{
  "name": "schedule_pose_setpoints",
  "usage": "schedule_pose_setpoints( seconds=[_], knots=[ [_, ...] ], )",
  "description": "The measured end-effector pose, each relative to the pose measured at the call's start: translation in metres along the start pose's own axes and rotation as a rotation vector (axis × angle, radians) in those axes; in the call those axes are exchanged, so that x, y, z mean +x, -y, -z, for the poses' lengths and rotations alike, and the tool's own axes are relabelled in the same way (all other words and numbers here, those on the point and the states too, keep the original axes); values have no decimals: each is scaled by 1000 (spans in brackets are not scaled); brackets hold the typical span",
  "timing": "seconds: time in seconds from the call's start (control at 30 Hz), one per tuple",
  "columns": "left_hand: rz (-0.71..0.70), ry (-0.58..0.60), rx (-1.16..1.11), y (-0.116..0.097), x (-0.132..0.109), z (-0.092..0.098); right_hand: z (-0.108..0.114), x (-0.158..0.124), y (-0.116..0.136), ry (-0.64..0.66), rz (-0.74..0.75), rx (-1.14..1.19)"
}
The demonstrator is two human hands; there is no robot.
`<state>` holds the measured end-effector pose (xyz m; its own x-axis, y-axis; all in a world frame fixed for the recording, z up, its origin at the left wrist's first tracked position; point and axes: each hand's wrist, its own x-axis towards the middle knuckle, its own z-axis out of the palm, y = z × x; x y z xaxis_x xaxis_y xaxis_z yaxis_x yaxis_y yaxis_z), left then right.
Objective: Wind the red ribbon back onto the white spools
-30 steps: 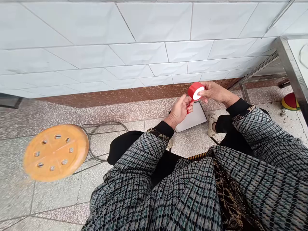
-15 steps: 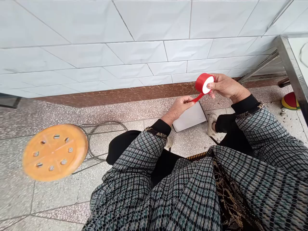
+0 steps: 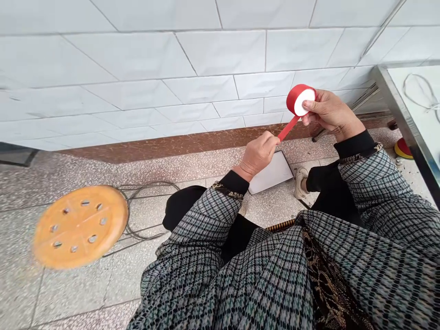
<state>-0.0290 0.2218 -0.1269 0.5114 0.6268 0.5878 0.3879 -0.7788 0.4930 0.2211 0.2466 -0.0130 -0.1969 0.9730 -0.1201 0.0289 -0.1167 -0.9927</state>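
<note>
My right hand (image 3: 332,112) grips a roll of red ribbon (image 3: 294,97), its thumb pressed on the white disc that forms the side of the roll. From the underside of the roll a short strip of ribbon (image 3: 288,128) runs down to the left, pulled straight. Its end is in my left hand (image 3: 258,153), which is closed on it with the fingers curled; the very tip is hidden. Both hands are held up above the floor, in front of the tiled wall.
A flat white panel (image 3: 273,174) with dark edges lies on the floor beneath my hands. To the left is an orange stool (image 3: 79,227) with wire legs. At the right stands a metal-edged table (image 3: 395,101) bearing a thin white cord (image 3: 418,76). A red-and-yellow object (image 3: 403,149) sits below it.
Both hands have risen in the view, the right one with the roll more so. The strip between them is longer. My left hand has turned, its fingers now more curled.
</note>
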Motion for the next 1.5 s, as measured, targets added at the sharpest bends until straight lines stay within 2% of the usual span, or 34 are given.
schedule_pose_setpoints(
  seconds=[0.13, 0.27, 0.37, 0.43, 0.5, 0.53, 0.63, 0.67, 0.73, 0.87, 1.07, 1.13, 1.2, 1.3, 1.37, 1.5],
  knots=[
    [-117, 37, 88, -20, -8, -11, -4, -7, 42, -21, 55, -112],
    [-107, -1, -99, -35, -18, -10, -11, -28, 97, 9, 127, -224],
    [-74, -158, -204, -42, -14, 7, -20, -54, 129, 80, 156, -283],
    [13, -294, -251, -46, 3, 24, -30, -72, 143, 131, 158, -300],
    [140, -329, -370, -53, 29, 42, -42, -88, 153, 152, 150, -289],
    [196, -273, -482, -57, 44, 50, -48, -94, 157, 148, 144, -274],
    [284, 109, -940, -74, 81, 72, -65, -102, 164, 122, 126, -220],
    [302, 232, -1067, -79, 89, 77, -69, -101, 164, 125, 121, -206],
    [344, 369, -1238, -85, 96, 83, -72, -94, 160, 159, 115, -189],
    [398, 368, -1382, -76, 92, 82, -68, -69, 140, 253, 152, -161],
    [448, 480, -1428, -32, 88, 70, -65, -28, 114, 271, 209, -60],
    [493, 424, -1444, -17, 86, 62, -62, -13, 102, 214, 195, -24],
    [562, 316, -1410, -2, 83, 54, -55, 2, 87, 130, 176, 17],
    [621, 150, -1207, 16, 78, 45, -41, 21, 64, 1, 151, 76],
    [596, 148, -1060, 26, 76, 42, -32, 29, 51, -66, 125, 98],
    [533, 253, -933, 35, 78, 35, -27, 34, 39, -100, 62, 118]
  ],
)
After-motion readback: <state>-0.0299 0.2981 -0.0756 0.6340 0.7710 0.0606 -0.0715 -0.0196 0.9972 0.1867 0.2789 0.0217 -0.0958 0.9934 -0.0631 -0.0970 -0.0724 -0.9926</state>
